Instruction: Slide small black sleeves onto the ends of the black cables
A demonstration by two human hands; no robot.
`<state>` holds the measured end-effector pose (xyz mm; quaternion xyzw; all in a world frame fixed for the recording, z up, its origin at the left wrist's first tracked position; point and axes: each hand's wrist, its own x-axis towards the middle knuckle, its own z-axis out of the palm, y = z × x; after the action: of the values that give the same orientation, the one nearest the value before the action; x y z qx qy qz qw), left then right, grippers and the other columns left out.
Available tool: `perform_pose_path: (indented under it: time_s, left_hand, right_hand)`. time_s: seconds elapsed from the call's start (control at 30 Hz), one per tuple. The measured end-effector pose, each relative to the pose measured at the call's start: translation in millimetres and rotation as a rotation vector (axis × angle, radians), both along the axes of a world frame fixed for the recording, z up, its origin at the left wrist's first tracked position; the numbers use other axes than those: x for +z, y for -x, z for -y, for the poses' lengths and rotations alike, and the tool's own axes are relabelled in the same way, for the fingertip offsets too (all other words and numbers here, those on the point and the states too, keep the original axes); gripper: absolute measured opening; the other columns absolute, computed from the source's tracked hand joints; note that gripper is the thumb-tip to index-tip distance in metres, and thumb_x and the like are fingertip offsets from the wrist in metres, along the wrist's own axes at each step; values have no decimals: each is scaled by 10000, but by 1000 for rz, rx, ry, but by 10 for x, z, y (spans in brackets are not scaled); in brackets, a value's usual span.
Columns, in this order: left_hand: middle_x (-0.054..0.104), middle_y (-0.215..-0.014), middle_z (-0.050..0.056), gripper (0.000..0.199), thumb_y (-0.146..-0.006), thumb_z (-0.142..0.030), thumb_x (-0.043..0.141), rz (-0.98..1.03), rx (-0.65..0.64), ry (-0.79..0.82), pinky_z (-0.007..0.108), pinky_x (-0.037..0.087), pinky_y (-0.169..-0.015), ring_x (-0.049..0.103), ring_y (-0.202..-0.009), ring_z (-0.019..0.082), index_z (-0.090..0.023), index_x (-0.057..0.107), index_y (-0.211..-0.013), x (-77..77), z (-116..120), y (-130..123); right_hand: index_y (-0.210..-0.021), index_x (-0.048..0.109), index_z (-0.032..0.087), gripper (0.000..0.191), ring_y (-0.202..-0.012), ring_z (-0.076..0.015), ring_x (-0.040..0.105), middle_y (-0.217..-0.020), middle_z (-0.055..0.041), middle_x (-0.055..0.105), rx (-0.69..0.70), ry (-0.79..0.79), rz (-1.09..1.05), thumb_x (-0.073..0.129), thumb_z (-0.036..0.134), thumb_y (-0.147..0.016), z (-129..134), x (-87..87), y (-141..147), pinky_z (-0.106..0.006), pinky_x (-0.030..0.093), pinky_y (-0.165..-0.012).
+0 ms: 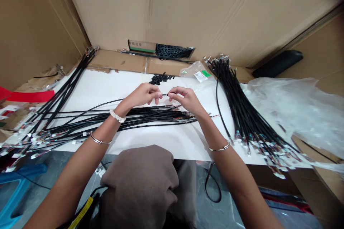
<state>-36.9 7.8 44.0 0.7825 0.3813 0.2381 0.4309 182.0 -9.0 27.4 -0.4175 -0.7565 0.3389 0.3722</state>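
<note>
My left hand pinches a thin black cable close to its end, above the white table. The rest of that cable trails off to the left behind my wrist. Fingertips of my right hand are closed at the cable's end, around a small dark piece whose kind is too small to make out. Just beyond my hands lies a heap of short black tube pieces. Under and nearer than my hands, a bundle of black cables with thin coloured wire ends stretches across the table.
On the right lies a thick bundle of black cables with white connectors, beside clear plastic wrap. More cables rest at left. A clear bag is at the back, before the cardboard wall. A blue stool stands lower left.
</note>
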Motion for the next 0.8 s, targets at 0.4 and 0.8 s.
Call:
perform_pose_path:
  time_s: [0.4,0.8]
  left_hand:
    - [705,-705,61,230,-892,-282,560,3,-5,39,182,394,-477,473,-457,58,-100,699,-874,-30,-37,22]
    - [687,-683,57,271,-923,-303,505,-14,-41,95,184,390,-477,486,-448,62,-102,679,-867,-51,-65,30]
  right_hand:
    - [-864,685,224,260,-801,-189,613,-836,-32,697,-3,-43,38,582,462,-881,19,11,29,-343,449,-797]
    - [-863,713,264,160,-786,-194,598,-844,-7,730,-42,-249,182,611,385,-882,-55,-60,-21,-361,406,-830]
